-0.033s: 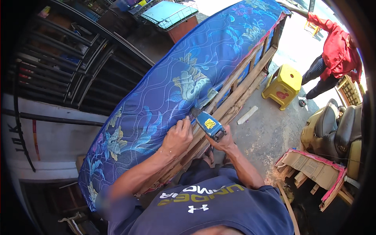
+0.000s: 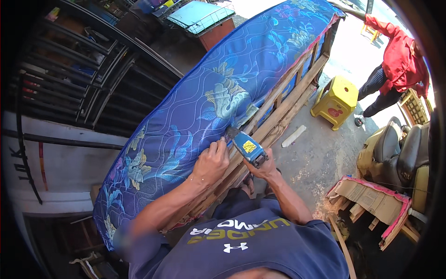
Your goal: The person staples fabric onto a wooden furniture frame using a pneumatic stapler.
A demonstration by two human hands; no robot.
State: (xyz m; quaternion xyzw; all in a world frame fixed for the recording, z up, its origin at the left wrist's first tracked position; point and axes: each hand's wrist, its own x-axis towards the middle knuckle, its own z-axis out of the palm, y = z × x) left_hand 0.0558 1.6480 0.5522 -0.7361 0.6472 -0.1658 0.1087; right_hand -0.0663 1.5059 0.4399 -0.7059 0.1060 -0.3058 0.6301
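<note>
Nothing shifted, likely mid-step: right hand [image 2: 266, 169] clasped boxy blue tool [image 2: 249, 148]; left hand [image 2: 212, 162] curled against floral blue fabric [image 2: 181, 114], hold unclear.

Blue fabric [image 2: 162, 116]: clear room above it, left of the left hand [image 2: 212, 162].
Blue tool [image 2: 249, 148]: stands just right of that hand, blocking it.
Wooden frame [image 2: 287, 106]: bars the way left of the right hand [image 2: 265, 166].
Floor [image 2: 302, 160]: free to its right, around a pale strip [image 2: 294, 136].
Yellow stool [image 2: 335, 103]: blocks far right.
Cardboard [image 2: 371, 196]: blocks near right.
</note>
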